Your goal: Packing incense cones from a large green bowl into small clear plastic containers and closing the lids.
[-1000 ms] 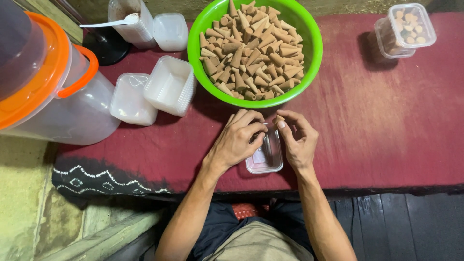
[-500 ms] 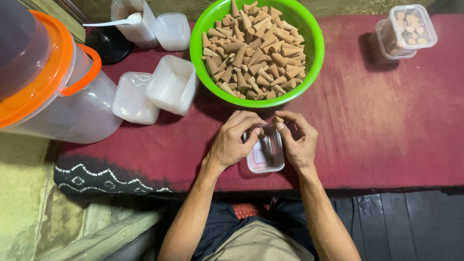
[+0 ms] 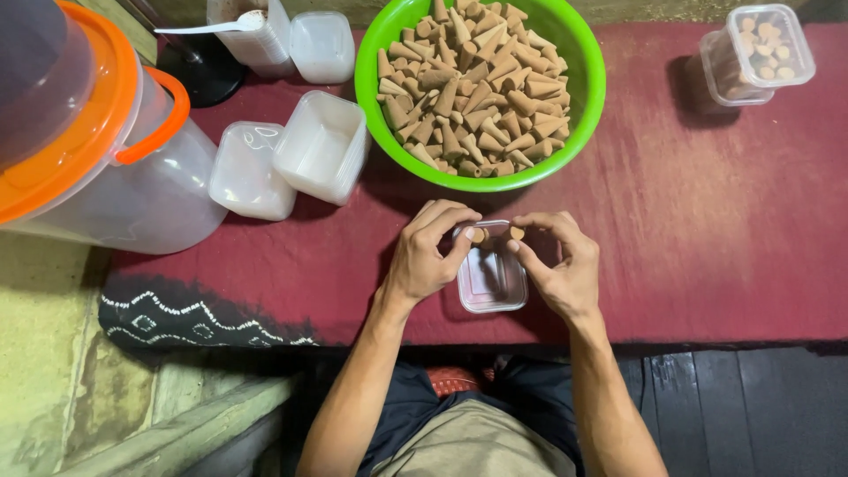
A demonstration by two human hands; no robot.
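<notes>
Hands at work over a small clear plastic box (image 3: 491, 278) on the red-covered tabletop (image 3: 707, 221): my left hand (image 3: 424, 256) pinches a tan cone (image 3: 478, 236) between thumb and forefinger, fingers (image 3: 442, 221) closed snugly on it above the box's far rim. My right hand (image 3: 556, 265) holds a second cone (image 3: 517, 233) the same way, fingers curled tight around it, just beside the first. The box sits between my two hands, just on the near side of a green bowl (image 3: 583, 97) heaped with more cones (image 3: 473, 88). To the bowl's left stand open white tubs (image 3: 322, 146), with a lidded tub (image 3: 247, 172) beside them. Farther left of the bowl is a large translucent jug with an orange lid (image 3: 97, 141). Well to the bowl's right, a clear container already packed with cones (image 3: 760, 49) rests near the far edge of the cloth.
</notes>
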